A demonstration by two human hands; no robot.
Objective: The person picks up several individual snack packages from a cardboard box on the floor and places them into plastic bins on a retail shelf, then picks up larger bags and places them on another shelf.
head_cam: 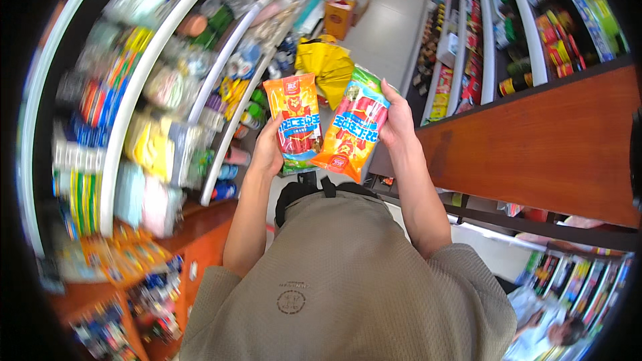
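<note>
In front of my body I hold two printed plastic packs of what look like red sausages. My left hand (pixel 267 153) grips the left pack (pixel 295 115) by its side, its orange end up and its green end down. The right pack (pixel 355 123) is in my right hand (pixel 398 115), tilted and turned the other way, with the green end up. Its lower orange corner reaches the edge of the left pack. Both packs bear writing and a lion figure. My palms and some fingers are hidden behind the packs.
Shelves of bagged goods (pixel 155 143) rise on my left, blurred. Shelves of bottles and packets (pixel 466 45) and a brown wooden panel (pixel 531 145) stand on my right. Ahead are a yellow bag-like item (pixel 326 62) and an orange box (pixel 339 17) beside the aisle floor (pixel 391 15). A person (pixel 541 326) is at lower right.
</note>
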